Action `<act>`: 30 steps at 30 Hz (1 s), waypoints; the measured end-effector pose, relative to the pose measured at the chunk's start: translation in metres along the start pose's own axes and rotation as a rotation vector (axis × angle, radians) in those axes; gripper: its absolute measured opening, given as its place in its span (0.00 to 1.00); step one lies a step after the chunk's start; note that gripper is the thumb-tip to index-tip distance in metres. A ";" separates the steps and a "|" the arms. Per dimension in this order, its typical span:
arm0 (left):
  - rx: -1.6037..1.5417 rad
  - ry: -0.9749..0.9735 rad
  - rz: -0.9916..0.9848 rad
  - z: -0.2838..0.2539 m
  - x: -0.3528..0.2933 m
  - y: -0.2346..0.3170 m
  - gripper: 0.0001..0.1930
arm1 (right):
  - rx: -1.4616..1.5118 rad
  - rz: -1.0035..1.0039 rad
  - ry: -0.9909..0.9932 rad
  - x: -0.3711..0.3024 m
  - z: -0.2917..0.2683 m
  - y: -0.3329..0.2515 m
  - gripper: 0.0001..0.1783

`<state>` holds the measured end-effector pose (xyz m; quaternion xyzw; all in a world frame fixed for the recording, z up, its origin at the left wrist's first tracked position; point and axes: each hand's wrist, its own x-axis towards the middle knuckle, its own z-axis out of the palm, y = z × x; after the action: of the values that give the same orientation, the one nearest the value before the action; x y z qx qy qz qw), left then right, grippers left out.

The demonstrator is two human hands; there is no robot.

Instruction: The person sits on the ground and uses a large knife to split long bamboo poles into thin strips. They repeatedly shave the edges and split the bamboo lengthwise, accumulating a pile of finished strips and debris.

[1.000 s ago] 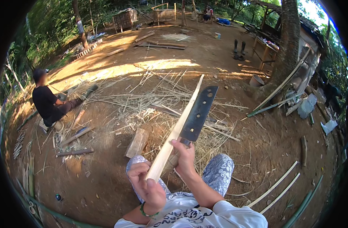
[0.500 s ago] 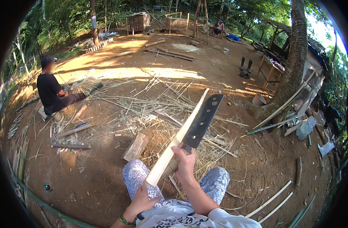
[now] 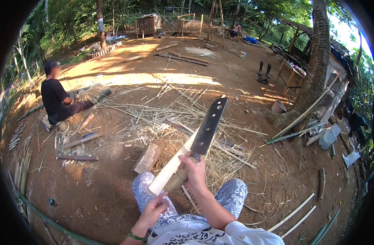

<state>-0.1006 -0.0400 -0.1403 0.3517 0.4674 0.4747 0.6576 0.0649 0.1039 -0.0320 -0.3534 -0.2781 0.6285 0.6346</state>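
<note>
My right hand (image 3: 194,169) is closed round the handle of a broad dark machete (image 3: 209,128), its holed blade pointing up and away. The thumb of that hand also pins a pale split bamboo strip (image 3: 167,175) beside the handle. The strip slants down to the left, and its far end runs behind the blade. Just below the strip's near end is my left hand (image 3: 153,211), apart from it, fingers loosely bent and holding nothing. A short wood block (image 3: 147,157) lies on the ground beyond my left knee.
Bamboo shavings (image 3: 154,118) litter the ground ahead. A person in dark clothes (image 3: 56,96) sits at the left, near cut bamboo pieces (image 3: 77,158). A tree trunk (image 3: 319,53) and a bucket (image 3: 278,107) stand at the right. Two pale strips (image 3: 295,216) lie by my right side.
My left hand has let go of the strip's near end and dropped slightly below it. My right hand has brought the machete and strip a little left and lower, with the blade turned more upright.
</note>
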 end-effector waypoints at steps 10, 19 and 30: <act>0.556 0.437 0.946 -0.011 0.093 0.173 0.24 | 0.032 -0.073 0.065 -0.004 -0.007 -0.012 0.11; 0.604 0.169 0.652 0.024 0.131 0.152 0.27 | 0.023 -0.078 0.085 -0.010 -0.015 -0.010 0.11; -0.366 -0.186 0.509 0.095 0.028 0.098 0.55 | 0.002 -0.073 0.040 -0.010 -0.009 -0.005 0.11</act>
<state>-0.0360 0.0151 -0.0289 0.3751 0.2095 0.6657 0.6101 0.0747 0.0936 -0.0322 -0.3550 -0.2774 0.5980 0.6629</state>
